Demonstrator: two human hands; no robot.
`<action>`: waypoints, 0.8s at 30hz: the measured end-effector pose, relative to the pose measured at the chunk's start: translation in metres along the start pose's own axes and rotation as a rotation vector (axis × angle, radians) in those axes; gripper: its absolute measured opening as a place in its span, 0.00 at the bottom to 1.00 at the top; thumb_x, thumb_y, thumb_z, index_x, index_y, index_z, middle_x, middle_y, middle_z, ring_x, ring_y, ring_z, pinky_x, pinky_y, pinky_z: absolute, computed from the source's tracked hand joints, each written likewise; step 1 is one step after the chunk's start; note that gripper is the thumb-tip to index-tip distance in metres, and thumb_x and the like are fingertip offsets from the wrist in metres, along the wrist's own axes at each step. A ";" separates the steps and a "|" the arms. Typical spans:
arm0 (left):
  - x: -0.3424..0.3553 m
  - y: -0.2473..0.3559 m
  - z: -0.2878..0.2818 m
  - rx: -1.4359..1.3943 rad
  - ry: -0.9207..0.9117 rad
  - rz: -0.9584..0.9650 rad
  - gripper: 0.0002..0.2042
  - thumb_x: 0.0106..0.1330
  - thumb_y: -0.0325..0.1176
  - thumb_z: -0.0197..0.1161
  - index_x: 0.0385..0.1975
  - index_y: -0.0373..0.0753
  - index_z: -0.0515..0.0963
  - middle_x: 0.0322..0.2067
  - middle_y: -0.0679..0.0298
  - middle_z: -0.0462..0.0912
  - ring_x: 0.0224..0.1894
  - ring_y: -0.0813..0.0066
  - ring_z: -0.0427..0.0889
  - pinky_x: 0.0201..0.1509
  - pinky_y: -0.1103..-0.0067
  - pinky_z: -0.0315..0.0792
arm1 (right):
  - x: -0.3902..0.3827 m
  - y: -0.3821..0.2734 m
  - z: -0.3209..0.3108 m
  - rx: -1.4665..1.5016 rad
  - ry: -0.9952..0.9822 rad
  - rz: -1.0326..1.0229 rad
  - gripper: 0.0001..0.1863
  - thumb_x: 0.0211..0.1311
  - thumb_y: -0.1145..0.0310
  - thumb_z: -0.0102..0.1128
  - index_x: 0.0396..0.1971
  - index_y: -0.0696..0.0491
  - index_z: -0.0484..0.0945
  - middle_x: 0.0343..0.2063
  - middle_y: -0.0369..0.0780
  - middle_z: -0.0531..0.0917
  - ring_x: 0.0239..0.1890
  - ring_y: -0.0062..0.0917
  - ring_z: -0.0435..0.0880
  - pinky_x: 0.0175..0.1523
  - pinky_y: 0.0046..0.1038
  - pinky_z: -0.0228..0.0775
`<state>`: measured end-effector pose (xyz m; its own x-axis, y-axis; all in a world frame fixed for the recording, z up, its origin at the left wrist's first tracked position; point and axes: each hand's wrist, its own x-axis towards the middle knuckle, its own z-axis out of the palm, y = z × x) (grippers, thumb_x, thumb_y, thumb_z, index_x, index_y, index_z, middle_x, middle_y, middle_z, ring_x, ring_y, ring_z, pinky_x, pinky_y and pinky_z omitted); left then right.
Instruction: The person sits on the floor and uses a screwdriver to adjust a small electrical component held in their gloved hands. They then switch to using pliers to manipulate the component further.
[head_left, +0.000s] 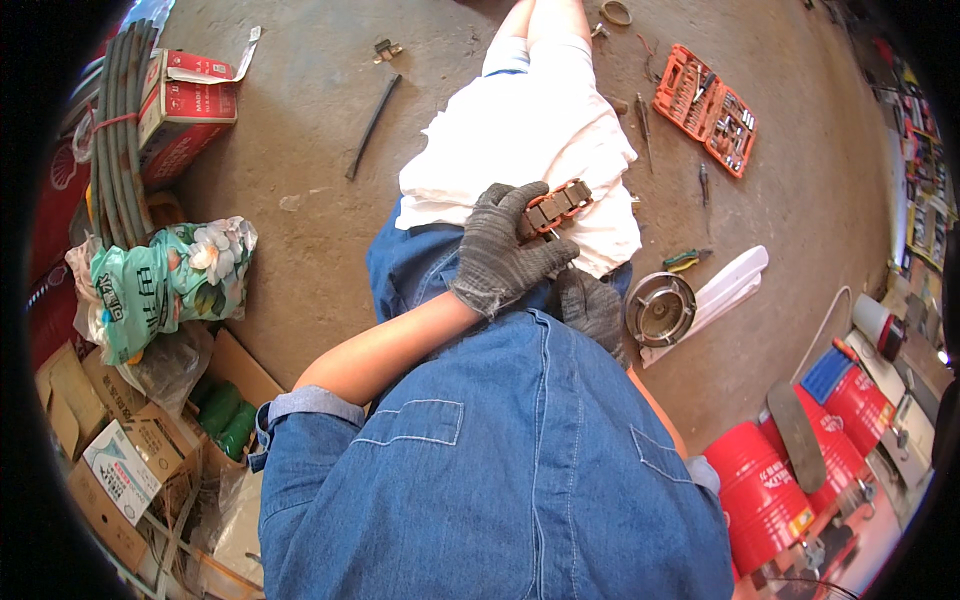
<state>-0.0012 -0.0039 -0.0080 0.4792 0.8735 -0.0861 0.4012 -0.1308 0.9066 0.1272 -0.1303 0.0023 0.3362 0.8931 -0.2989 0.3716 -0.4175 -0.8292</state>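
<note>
My left hand, in a dark grey glove, is closed on a small metal part with orange-red edges and grey blocks, over a white cloth on my lap. A thin shiny piece shows beneath the part. My right hand, gloved too, is just below and right of the left one, partly behind it; I cannot make out its fingertips or what they hold. A round metal part lies to the right, on a white strip.
On the floor are an open orange socket set, pliers, thin tools and a black hose. Bundled hoses, a green floral bag and cartons crowd the left. Red drums stand lower right. Legs extend toward the top.
</note>
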 end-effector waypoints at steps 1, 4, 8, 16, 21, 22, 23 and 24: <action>0.000 -0.002 -0.001 0.002 0.001 0.001 0.36 0.46 0.46 0.79 0.54 0.35 0.74 0.41 0.54 0.75 0.43 0.59 0.78 0.50 0.68 0.74 | 0.001 0.001 0.000 0.119 -0.064 0.083 0.13 0.71 0.63 0.55 0.35 0.57 0.81 0.24 0.46 0.83 0.24 0.32 0.81 0.32 0.32 0.72; 0.001 -0.007 -0.002 0.003 -0.004 -0.010 0.36 0.46 0.46 0.79 0.54 0.35 0.73 0.43 0.53 0.75 0.45 0.59 0.78 0.51 0.68 0.74 | 0.009 0.004 -0.008 0.362 -0.258 0.292 0.15 0.74 0.62 0.51 0.39 0.59 0.81 0.24 0.43 0.82 0.26 0.25 0.80 0.34 0.29 0.71; 0.002 -0.009 0.000 -0.012 0.036 -0.011 0.35 0.43 0.47 0.79 0.51 0.35 0.75 0.41 0.53 0.76 0.44 0.56 0.78 0.51 0.67 0.74 | 0.020 0.004 -0.012 0.199 -0.316 0.040 0.21 0.77 0.56 0.44 0.35 0.57 0.79 0.21 0.36 0.79 0.25 0.22 0.76 0.33 0.28 0.69; 0.002 -0.008 0.000 -0.031 0.053 -0.007 0.35 0.42 0.47 0.80 0.49 0.35 0.76 0.40 0.52 0.77 0.43 0.56 0.78 0.50 0.66 0.74 | 0.030 0.003 -0.021 0.498 -0.477 0.326 0.26 0.75 0.48 0.45 0.40 0.58 0.79 0.19 0.33 0.77 0.22 0.17 0.72 0.28 0.22 0.63; 0.000 -0.012 0.001 -0.029 0.063 0.018 0.36 0.42 0.48 0.80 0.50 0.35 0.76 0.40 0.52 0.77 0.43 0.56 0.78 0.50 0.66 0.74 | 0.033 0.008 -0.026 0.647 -0.555 0.420 0.25 0.74 0.47 0.48 0.45 0.57 0.78 0.18 0.31 0.74 0.20 0.13 0.68 0.26 0.17 0.57; -0.001 -0.013 0.000 -0.019 0.047 0.025 0.36 0.43 0.48 0.80 0.52 0.35 0.75 0.42 0.53 0.76 0.44 0.57 0.78 0.51 0.67 0.74 | 0.034 0.008 -0.028 0.717 -0.580 0.533 0.25 0.74 0.47 0.49 0.46 0.57 0.78 0.18 0.30 0.74 0.20 0.13 0.68 0.26 0.17 0.57; -0.001 -0.013 -0.001 -0.011 0.024 0.036 0.36 0.45 0.48 0.79 0.53 0.36 0.74 0.43 0.54 0.75 0.45 0.58 0.78 0.51 0.67 0.74 | 0.033 0.018 -0.026 0.739 -0.580 0.494 0.24 0.74 0.48 0.49 0.45 0.56 0.77 0.18 0.30 0.74 0.20 0.13 0.68 0.26 0.17 0.56; -0.001 -0.013 -0.001 -0.004 0.002 0.046 0.37 0.46 0.48 0.79 0.54 0.36 0.73 0.44 0.54 0.75 0.46 0.60 0.77 0.52 0.68 0.74 | 0.031 0.036 -0.020 0.760 -0.579 0.455 0.24 0.74 0.48 0.49 0.45 0.56 0.77 0.19 0.30 0.74 0.20 0.13 0.68 0.26 0.17 0.56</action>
<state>-0.0079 -0.0029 -0.0192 0.4953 0.8676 -0.0434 0.3761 -0.1692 0.9110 0.1683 -0.1214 -0.0274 -0.2311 0.7061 -0.6694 -0.3919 -0.6973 -0.6002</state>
